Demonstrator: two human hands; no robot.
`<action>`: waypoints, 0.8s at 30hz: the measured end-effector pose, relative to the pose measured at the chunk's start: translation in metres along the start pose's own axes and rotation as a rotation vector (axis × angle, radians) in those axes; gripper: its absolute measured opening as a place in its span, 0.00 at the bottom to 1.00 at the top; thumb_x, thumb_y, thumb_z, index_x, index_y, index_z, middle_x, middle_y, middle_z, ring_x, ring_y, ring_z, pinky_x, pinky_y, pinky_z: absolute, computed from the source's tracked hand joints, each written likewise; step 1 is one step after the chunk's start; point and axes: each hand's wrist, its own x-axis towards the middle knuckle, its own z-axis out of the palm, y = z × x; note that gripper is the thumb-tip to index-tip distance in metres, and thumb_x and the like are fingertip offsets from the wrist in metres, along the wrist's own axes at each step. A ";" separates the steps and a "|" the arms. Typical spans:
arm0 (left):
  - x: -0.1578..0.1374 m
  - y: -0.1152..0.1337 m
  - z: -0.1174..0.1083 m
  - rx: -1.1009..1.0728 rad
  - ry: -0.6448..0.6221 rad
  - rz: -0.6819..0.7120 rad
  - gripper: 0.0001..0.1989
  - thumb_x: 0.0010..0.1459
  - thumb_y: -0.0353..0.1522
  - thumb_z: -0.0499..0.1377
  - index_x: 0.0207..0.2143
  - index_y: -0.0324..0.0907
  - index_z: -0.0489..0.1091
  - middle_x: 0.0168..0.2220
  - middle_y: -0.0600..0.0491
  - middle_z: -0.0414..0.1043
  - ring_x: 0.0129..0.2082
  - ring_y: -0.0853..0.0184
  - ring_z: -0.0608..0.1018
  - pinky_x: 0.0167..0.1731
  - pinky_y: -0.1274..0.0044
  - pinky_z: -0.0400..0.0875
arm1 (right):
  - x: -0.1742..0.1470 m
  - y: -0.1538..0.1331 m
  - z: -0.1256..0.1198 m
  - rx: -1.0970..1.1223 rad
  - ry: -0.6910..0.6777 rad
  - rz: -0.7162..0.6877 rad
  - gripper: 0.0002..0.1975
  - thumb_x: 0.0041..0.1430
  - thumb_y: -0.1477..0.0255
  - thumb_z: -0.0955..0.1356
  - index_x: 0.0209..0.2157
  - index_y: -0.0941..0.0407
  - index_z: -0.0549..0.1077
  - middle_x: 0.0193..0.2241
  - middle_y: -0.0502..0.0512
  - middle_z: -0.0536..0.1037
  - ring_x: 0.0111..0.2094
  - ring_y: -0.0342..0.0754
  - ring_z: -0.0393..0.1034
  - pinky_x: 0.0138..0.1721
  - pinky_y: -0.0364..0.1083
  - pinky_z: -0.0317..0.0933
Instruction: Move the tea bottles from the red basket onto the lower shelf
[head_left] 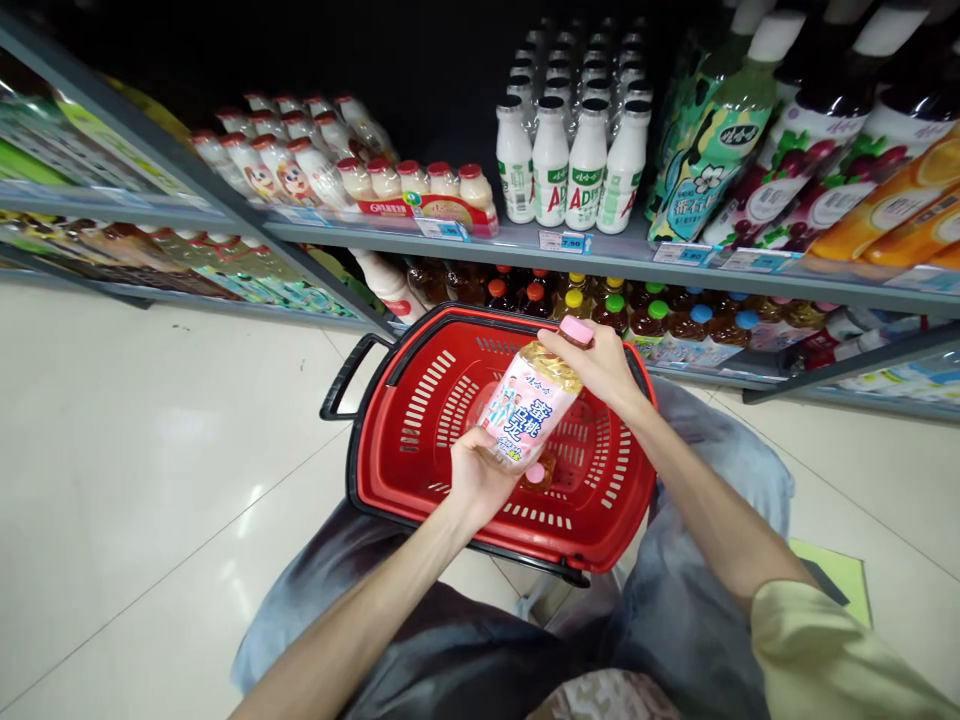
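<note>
A drink bottle (pixel 532 405) with a pink cap and a pink-and-white label is tilted over the red shopping basket (pixel 390 440). My left hand (pixel 480 475) is wrapped round its base from below. Around the neck, just beneath the cap, the fingers of my right hand (pixel 600 365) are closed. Below, inside the basket, a second pink-capped bottle (pixel 535 474) shows in part, mostly hidden behind the held bottle and my left hand. The basket sits between my knees, its black handle (pixel 352 375) sticking out at the left.
Right ahead is a grey shelf (pixel 480 250) with white milk-drink bottles (pixel 551 165), red-capped small bottles (pixel 442 185) and large juice bottles (pixel 712 150). Drinks with coloured caps (pixel 656 315) fill the low shelf behind the basket. Pale floor tiles (pixel 165 450) lie to the left.
</note>
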 end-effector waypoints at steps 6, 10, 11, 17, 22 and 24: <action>0.000 -0.003 0.003 0.055 -0.028 -0.067 0.43 0.38 0.28 0.57 0.63 0.38 0.67 0.39 0.44 0.80 0.35 0.53 0.81 0.26 0.69 0.74 | 0.001 -0.004 -0.011 -0.340 0.089 -0.114 0.24 0.57 0.57 0.73 0.21 0.56 0.61 0.20 0.47 0.62 0.26 0.43 0.52 0.30 0.46 0.47; 0.004 -0.007 -0.003 0.096 -0.075 -0.107 0.40 0.39 0.30 0.58 0.60 0.37 0.67 0.37 0.45 0.79 0.31 0.54 0.79 0.20 0.72 0.67 | 0.002 -0.001 -0.016 -0.342 0.126 -0.145 0.19 0.55 0.63 0.69 0.20 0.56 0.59 0.20 0.47 0.60 0.26 0.43 0.52 0.30 0.46 0.47; 0.006 -0.009 -0.004 0.107 -0.084 -0.115 0.38 0.39 0.31 0.58 0.58 0.37 0.68 0.36 0.45 0.78 0.29 0.55 0.78 0.19 0.73 0.64 | 0.002 -0.001 -0.016 -0.328 0.145 -0.159 0.18 0.54 0.63 0.68 0.20 0.56 0.58 0.20 0.47 0.59 0.26 0.43 0.52 0.30 0.46 0.47; 0.023 -0.013 0.003 0.217 -0.080 -0.139 0.30 0.38 0.32 0.58 0.49 0.38 0.69 0.39 0.45 0.78 0.33 0.58 0.79 0.27 0.73 0.69 | 0.002 -0.004 -0.024 -0.301 0.245 -0.232 0.18 0.52 0.58 0.68 0.20 0.55 0.61 0.20 0.49 0.63 0.25 0.45 0.56 0.30 0.46 0.51; 0.038 -0.018 0.013 0.310 -0.073 -0.030 0.26 0.36 0.31 0.57 0.43 0.40 0.67 0.36 0.48 0.77 0.37 0.60 0.79 0.38 0.72 0.74 | -0.004 -0.013 -0.033 -0.404 0.319 -0.304 0.18 0.53 0.57 0.68 0.21 0.55 0.62 0.20 0.49 0.64 0.25 0.45 0.57 0.30 0.46 0.53; 0.043 -0.022 0.014 0.304 -0.111 0.011 0.27 0.38 0.32 0.60 0.45 0.40 0.67 0.37 0.50 0.77 0.38 0.61 0.79 0.42 0.72 0.75 | -0.006 -0.014 -0.040 -0.469 0.346 -0.339 0.18 0.53 0.57 0.68 0.21 0.55 0.63 0.21 0.49 0.64 0.25 0.45 0.57 0.30 0.46 0.54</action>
